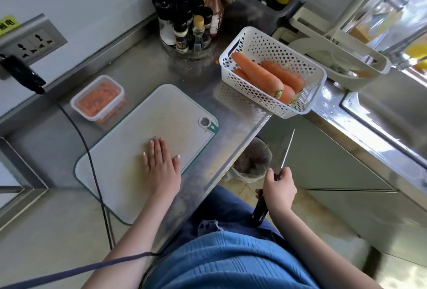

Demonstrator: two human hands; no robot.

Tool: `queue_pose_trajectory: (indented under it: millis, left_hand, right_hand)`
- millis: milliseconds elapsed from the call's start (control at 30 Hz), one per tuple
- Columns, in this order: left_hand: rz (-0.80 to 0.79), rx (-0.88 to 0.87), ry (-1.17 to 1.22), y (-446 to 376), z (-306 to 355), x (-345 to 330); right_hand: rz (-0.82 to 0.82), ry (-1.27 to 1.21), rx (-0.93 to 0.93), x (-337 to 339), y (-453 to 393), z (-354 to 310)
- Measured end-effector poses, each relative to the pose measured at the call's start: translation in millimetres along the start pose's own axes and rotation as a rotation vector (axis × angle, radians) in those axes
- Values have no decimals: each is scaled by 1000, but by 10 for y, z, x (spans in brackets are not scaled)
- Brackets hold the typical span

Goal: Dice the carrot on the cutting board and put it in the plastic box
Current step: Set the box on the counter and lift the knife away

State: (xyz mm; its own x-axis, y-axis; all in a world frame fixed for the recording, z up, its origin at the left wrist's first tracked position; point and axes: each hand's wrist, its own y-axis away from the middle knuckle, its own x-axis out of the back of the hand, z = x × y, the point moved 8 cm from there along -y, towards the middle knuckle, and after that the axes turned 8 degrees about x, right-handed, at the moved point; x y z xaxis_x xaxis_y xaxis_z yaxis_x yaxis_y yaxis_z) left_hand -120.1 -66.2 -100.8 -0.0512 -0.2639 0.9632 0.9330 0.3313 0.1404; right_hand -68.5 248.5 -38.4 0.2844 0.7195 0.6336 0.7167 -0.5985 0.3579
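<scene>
Steel counter, bare cutting board (129,150); diced carrot lies in the plastic box (98,99), beyond the left fingertips.
Left hand (161,164) lies flat, holding nothing; right hand (278,190) is closed on the knife (283,161). A whole carrot (256,74) should be fetched with the blade kept clear.

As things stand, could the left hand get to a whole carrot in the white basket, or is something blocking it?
Probably yes. The left hand lies flat and empty on the bare cutting board, and the steel counter between it and the open-topped white basket looks clear. The carrots lie exposed on top. The right hand holds the knife off to the side.
</scene>
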Motion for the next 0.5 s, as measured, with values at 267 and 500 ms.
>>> queue_pose_trajectory:
  millis: [267, 500]
  left_hand:
    - [-17, 19, -38, -31, -70, -9]
    - [-77, 73, -60, -16, -147, -15]
  right_hand:
    - [-67, -25, 86, -126, -28, -107]
    - [-80, 65, 157, -160, 2, -170]
